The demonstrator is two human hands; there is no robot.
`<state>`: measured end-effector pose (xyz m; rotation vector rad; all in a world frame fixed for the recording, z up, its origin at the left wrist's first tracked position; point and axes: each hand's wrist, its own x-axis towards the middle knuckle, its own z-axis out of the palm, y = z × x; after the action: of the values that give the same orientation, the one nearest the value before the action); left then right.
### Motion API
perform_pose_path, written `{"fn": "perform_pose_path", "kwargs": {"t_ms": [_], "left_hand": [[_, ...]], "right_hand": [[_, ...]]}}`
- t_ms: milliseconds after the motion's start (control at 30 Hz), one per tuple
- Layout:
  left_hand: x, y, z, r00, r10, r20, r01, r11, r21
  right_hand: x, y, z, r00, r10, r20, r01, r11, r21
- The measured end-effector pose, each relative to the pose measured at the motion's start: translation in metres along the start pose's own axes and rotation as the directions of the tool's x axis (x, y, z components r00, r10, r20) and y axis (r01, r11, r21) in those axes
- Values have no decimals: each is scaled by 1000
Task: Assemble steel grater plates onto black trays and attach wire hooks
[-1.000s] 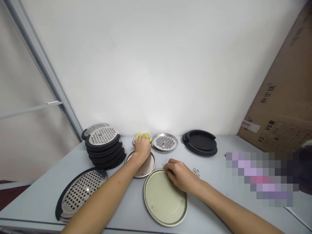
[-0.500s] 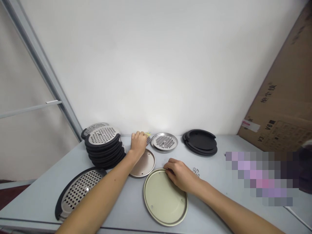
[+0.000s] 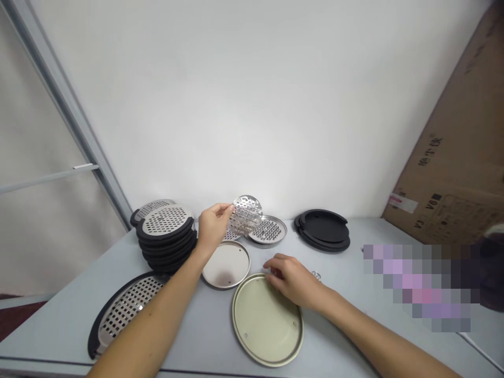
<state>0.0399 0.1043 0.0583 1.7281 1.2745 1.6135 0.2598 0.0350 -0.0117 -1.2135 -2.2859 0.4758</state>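
Note:
My left hand pinches the edge of a round metal grater disc and holds it tilted above the table. Below it lies a round silvery lid-like plate with small holes. My right hand rests at the upper right rim of a pale green-gold round plate, its fingers curled; whether they grip the rim is hard to tell. Behind the raised disc, another grater disc sits in a round metal rim. Small metal rings lie partly hidden beyond my right wrist.
A stack of black-rimmed grater pieces stands at the left, with one large black-rimmed grater nearer the front. Black round trays are stacked at the back right. A cardboard box leans at the right, near a pixelated patch.
My left hand has lifted a grater disc off the back of the table and drawn it slightly left, uncovering more of the silvery plate. My right hand has barely moved.

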Motion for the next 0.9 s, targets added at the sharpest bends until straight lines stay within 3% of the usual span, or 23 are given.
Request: {"fn": "perform_pose_path", "kwargs": {"t_ms": [67, 133, 200, 267, 333, 433, 533, 767, 900], "left_hand": [[-7, 0, 0, 980, -161, 114, 181, 964, -195], [-15, 0, 1, 929, -270, 254, 342, 889, -305], [-25, 0, 1, 867, -329, 374, 458, 822, -339], [-33, -1, 1, 814, -365, 453, 533, 779, -330], [-41, -3, 0, 772, -390, 502, 581, 754, -307], [-50, -7, -2, 737, -405, 541, 612, 741, -278], [-56, -8, -4, 704, -407, 582, 620, 751, -225], [-65, -3, -7, 559, -451, 696, 565, 821, 79], [-69, -2, -6, 543, -428, 722, 521, 846, 110]], "right_hand": [[2, 1, -11, 992, 55, -117, -50, 998, 49], [3, 3, -23, 951, 115, -286, -84, 989, 121], [4, 5, -32, 897, 163, -411, -79, 974, 213], [4, 5, -37, 877, 213, -430, -66, 941, 331], [5, 3, -38, 891, 289, -350, -94, 872, 480], [6, -1, -38, 910, 399, -113, -218, 692, 688], [6, -2, -38, 922, 374, 96, -307, 560, 769], [3, 7, -41, 905, 334, 264, -418, 577, 701], [2, 7, -40, 902, 260, 345, -427, 653, 625]]}}
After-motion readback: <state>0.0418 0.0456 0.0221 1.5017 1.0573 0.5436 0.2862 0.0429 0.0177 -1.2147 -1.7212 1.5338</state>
